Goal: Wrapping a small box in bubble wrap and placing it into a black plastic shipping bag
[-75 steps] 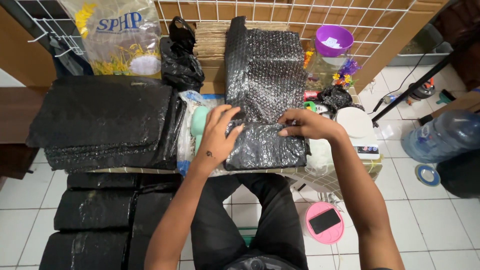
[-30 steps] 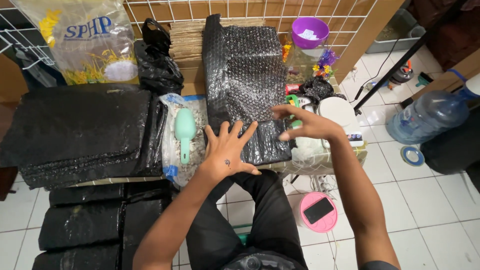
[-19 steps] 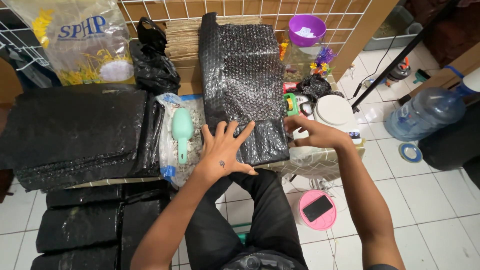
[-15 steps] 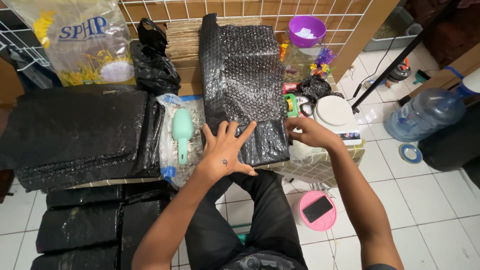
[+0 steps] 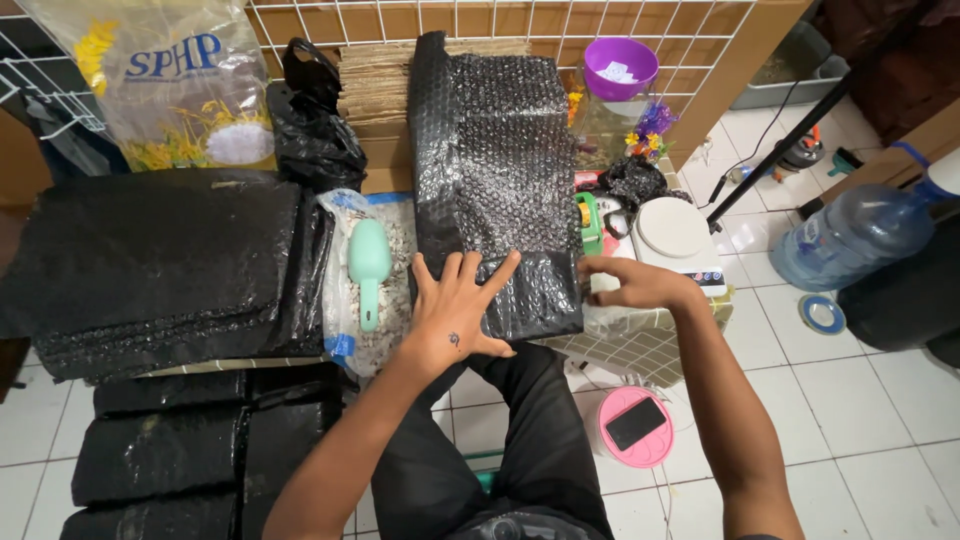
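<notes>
**Right hand leaves the wrap, reaches toward the tape**

Left hand, fingers spread flat, still pins the black bubble-wrapped parcel at the table's front edge. Right hand, open and empty, has moved beside the green tape dispenser

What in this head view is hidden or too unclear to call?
- What the black bubble wrap covers: the wrap and the left hand hide it.
- Right hand: its fingertips curl under, so what they hold or touch cannot be seen.
- Green item beside the white scale: partly hidden and too small to identify.
- Water jug: cut off by the right edge.
</notes>
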